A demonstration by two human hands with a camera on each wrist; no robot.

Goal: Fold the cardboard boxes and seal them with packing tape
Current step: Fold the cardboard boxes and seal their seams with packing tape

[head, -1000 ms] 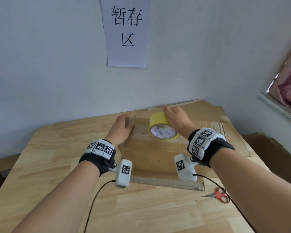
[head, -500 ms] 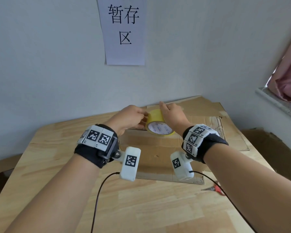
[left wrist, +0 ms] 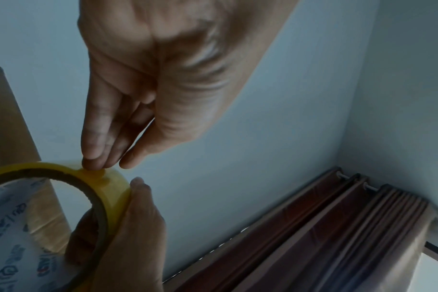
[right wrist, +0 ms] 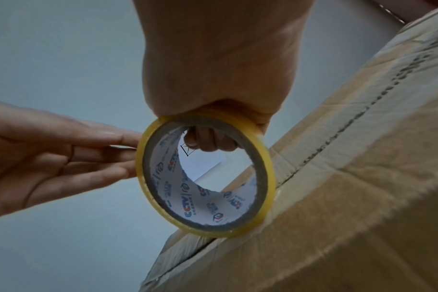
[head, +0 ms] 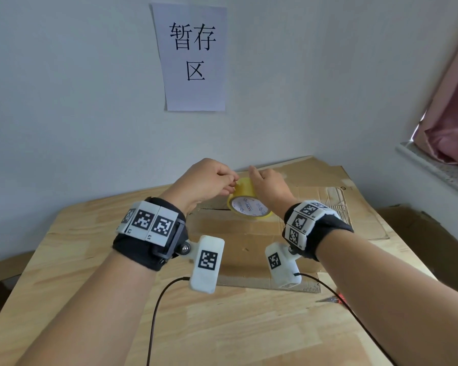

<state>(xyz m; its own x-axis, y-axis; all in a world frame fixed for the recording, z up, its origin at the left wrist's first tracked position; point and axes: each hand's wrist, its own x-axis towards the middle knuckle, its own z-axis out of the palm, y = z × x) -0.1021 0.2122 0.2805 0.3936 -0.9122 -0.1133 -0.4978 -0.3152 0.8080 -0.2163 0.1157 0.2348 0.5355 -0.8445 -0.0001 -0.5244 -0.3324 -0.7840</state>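
Above the far half of the table [head: 85, 299], the left hand [head: 204, 180] has its fingertips [left wrist: 92, 160] bunched and set on the outer wrap of the tape roll [head: 246, 202], which looks like picking at the loose end; whether that end is already pinched free I cannot tell. At three o'clock of it, the right hand [head: 269, 184] grips the roll from above, fingers curled through the core and over the yellow rim, holding it on edge just over the flattened box [head: 249, 233].

Done well, I think this step wants the right hand to keep the roll steady while a nail lifts the end square across its width, so the strip does not split into a sliver. Pulling toward nine o'clock would then draw the strip out along the box.

Outward from the hands, the box lies across the middle of the table, more flat cardboard [head: 328, 180] behind it toward one o'clock. The wall [head: 90, 128] stands close at twelve o'clock, so room to pull is sideways or toward the body. Scissors [head: 333, 299] lie at five o'clock, near the table's right edge, partly hidden by the forearm. Both wrist cables trail toward six o'clock.
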